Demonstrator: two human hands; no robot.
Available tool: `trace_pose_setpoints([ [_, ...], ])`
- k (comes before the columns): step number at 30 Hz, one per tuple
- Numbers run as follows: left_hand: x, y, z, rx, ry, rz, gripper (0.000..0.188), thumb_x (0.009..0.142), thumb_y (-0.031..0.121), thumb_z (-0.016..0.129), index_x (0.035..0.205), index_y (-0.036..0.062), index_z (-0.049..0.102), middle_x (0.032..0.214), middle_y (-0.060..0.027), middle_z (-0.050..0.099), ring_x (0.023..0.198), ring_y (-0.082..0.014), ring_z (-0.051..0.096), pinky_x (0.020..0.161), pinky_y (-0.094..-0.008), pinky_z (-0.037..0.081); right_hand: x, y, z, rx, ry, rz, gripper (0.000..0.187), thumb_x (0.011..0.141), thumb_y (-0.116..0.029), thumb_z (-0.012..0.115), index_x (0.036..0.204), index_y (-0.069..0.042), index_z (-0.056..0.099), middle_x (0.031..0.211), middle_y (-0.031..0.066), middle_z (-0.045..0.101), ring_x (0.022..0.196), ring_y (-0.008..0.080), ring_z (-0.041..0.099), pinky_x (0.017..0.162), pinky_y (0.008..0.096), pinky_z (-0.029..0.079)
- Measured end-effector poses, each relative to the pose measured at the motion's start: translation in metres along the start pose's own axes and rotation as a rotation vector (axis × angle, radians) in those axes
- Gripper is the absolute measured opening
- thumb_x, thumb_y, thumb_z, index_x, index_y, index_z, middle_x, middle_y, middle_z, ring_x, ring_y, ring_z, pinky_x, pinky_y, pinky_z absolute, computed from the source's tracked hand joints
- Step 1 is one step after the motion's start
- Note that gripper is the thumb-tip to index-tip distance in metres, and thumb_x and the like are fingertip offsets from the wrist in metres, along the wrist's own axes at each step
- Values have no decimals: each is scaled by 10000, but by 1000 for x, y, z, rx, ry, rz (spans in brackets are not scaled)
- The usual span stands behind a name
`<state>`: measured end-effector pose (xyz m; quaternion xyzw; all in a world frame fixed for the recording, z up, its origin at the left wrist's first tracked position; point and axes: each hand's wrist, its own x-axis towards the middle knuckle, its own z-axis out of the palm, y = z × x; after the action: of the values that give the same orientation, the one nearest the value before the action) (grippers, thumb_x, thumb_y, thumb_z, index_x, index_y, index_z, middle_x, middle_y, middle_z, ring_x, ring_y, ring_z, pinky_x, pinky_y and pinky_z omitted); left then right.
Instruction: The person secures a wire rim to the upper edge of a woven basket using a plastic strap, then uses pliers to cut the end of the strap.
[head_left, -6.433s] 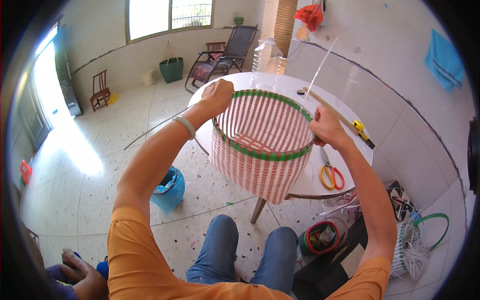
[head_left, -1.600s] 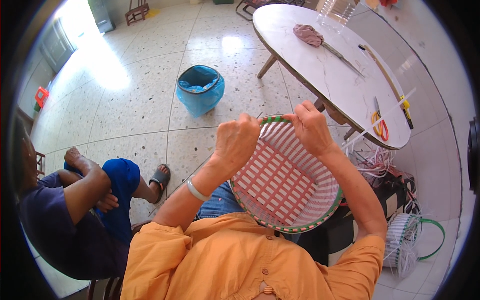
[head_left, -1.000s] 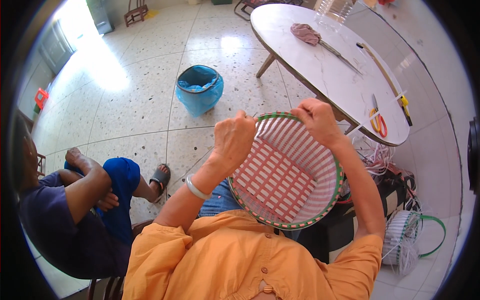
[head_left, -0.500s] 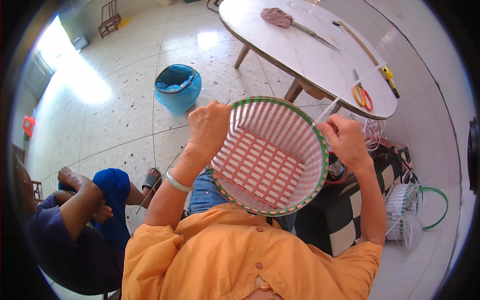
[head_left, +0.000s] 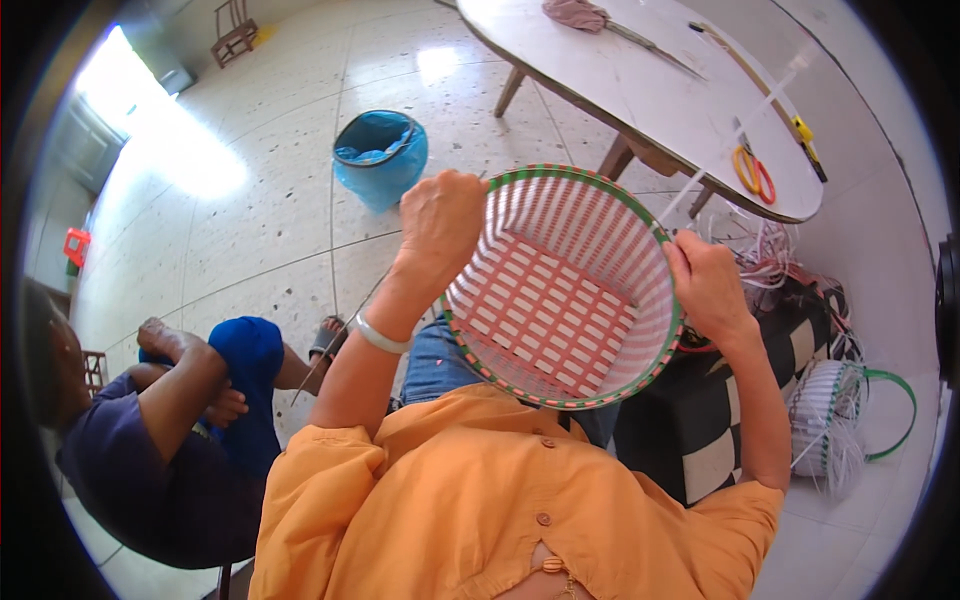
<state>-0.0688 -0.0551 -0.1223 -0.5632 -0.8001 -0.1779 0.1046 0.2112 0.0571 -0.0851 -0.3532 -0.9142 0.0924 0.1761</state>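
Tilted over my lap is a round woven basket [head_left: 560, 305], its sides striped pink and white, its rim bound in green. My left hand [head_left: 442, 215] is closed in a fist at the rim's left side; its fingertips are hidden. A thin dark rod [head_left: 372, 294] runs behind my left forearm, and a thin tip shows beside the fist. My right hand [head_left: 708, 285] grips the right rim between thumb and fingers. From the rim close to that hand, a pale flat strip [head_left: 725, 148] stretches up across the table's edge.
Ahead right stands a white oval table [head_left: 640, 85] with scissors [head_left: 752, 175], a yellow-black cutter [head_left: 806, 135] and a cloth-wrapped blade. A blue-lined bin [head_left: 380, 165] stands ahead. A seated person [head_left: 180, 430] is at my left. A checkered seat [head_left: 700, 430] and a smaller white basket [head_left: 825, 415] are right.
The view has shifted, so most things appear farther right and higher. Both hands remain on the basket's rim, and my right hand's fingers now sit closer against it.
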Motion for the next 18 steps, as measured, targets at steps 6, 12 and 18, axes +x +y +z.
trace_pose_setpoints([
  [6, 1, -5, -7, -77, -59, -43, 375, 958, 251, 609, 732, -38, 688, 720, -182, 657, 647, -275, 682, 597, -378, 521, -1, -1, 0, -33, -11, 12, 252, 951, -230, 555, 821, -15, 554, 695, 261, 602, 703, 480, 589, 609, 539, 446],
  [12, -1, -8, -5, -97, -70, -10, 355, 954, 250, 619, 783, -47, 708, 789, -185, 678, 665, -286, 688, 621, -371, 535, 3, -20, -5, -539, -92, -22, 224, 947, -247, 569, 831, -56, 584, 710, 179, 654, 657, 404, 653, 589, 476, 516],
  [18, 0, -9, -8, -120, -100, -11, 345, 952, 243, 619, 799, -53, 710, 786, -183, 675, 675, -286, 689, 612, -362, 533, 57, -63, 9, -189, 91, -345, 152, 934, -194, 592, 939, -42, 606, 787, 150, 642, 721, 355, 660, 630, 418, 523],
])
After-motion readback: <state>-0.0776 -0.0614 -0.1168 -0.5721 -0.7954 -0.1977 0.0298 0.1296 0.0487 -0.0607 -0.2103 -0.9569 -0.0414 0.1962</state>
